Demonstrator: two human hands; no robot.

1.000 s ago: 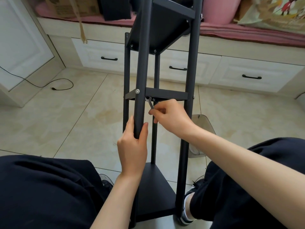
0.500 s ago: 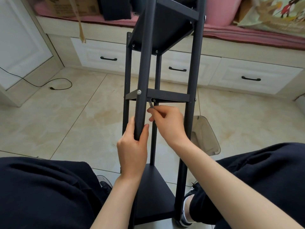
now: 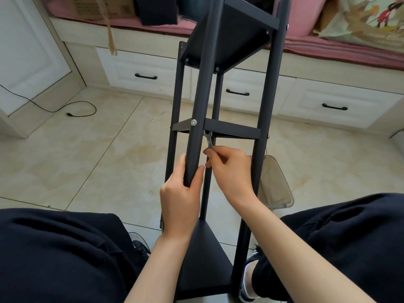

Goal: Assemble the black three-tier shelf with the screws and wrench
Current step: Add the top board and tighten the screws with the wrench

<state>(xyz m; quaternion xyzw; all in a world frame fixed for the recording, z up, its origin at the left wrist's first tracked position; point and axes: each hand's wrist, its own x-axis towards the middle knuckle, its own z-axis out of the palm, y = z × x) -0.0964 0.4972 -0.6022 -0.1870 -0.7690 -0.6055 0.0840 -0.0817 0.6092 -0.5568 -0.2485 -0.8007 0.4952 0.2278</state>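
The black three-tier shelf [image 3: 265, 110] leans between my knees, its top tier [image 3: 231, 38] tipped away toward the drawers. My left hand [image 3: 181, 193] is wrapped around the near black post [image 3: 202, 95], below a silver screw head [image 3: 193, 122] at the middle tier [image 3: 231, 129]. My right hand [image 3: 229, 171] pinches a small silver wrench [image 3: 209, 139], whose head sits under the middle tier just right of that post. The bottom tier [image 3: 203, 259] lies low between my legs.
White drawers [image 3: 144, 71] with black handles run along the back under a pink cushion. A black cable [image 3: 72, 110] lies on the tiled floor at left. A clear grey plastic tray [image 3: 273, 182] stands on the floor right of the shelf.
My right hand has slid down and right along the wrench, swinging its handle while the head stays under the middle tier. The left hand keeps its grip on the post.
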